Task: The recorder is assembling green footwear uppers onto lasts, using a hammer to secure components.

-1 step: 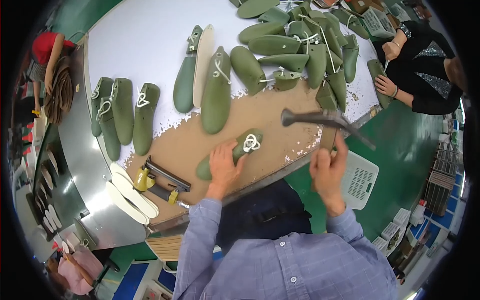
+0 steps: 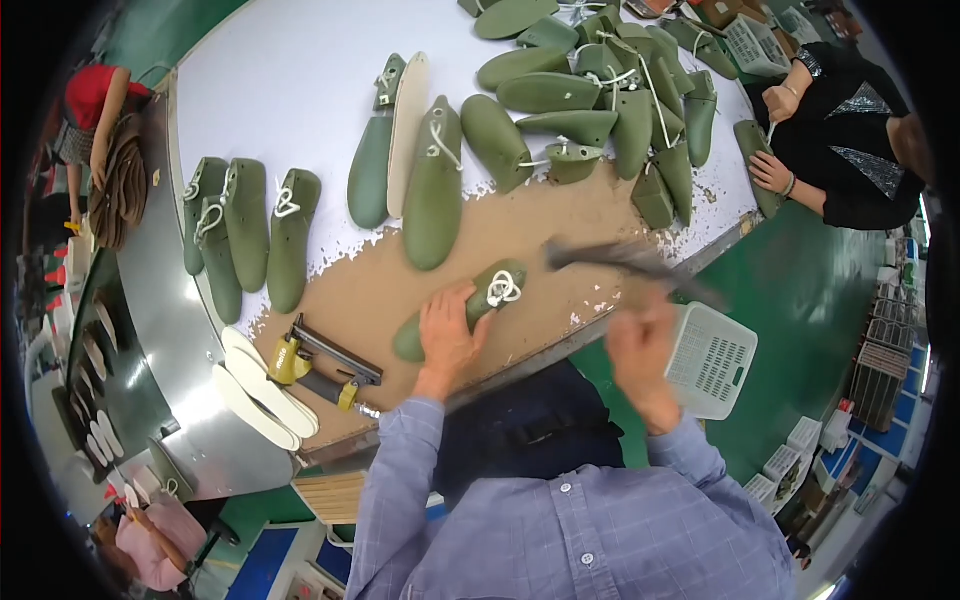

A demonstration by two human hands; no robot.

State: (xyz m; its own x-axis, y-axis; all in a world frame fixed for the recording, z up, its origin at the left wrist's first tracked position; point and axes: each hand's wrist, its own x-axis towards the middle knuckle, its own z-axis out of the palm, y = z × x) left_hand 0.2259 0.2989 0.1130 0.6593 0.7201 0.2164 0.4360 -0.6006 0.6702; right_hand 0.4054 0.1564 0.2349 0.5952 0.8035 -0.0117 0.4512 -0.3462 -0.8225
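Under my left hand [image 2: 450, 335] lies a green shoe last [image 2: 513, 272] with a loop of white cord at its heel end. My fingers and thumb wrap over it and hold it against the worn brown part of the table. My right hand [image 2: 642, 350] grips a hammer [image 2: 600, 258], both smeared by motion. The dark hammer head hangs to the right of the last, apart from it. Left of my left hand rests a yellow and black staple gun [image 2: 320, 365], beside several cream insoles [image 2: 262, 392].
More green lasts stand in a left group [image 2: 245, 225], a middle pair [image 2: 432, 190] with a pale insole, and a large pile [image 2: 600, 95] at the far right. A white basket [image 2: 712, 360] sits below the table edge. A co-worker's hand [image 2: 770, 172] holds another last at right.
My right hand and the hammer have swung a little to the left, with the hammer head lower and nearer the last. My left hand and the last stay put.
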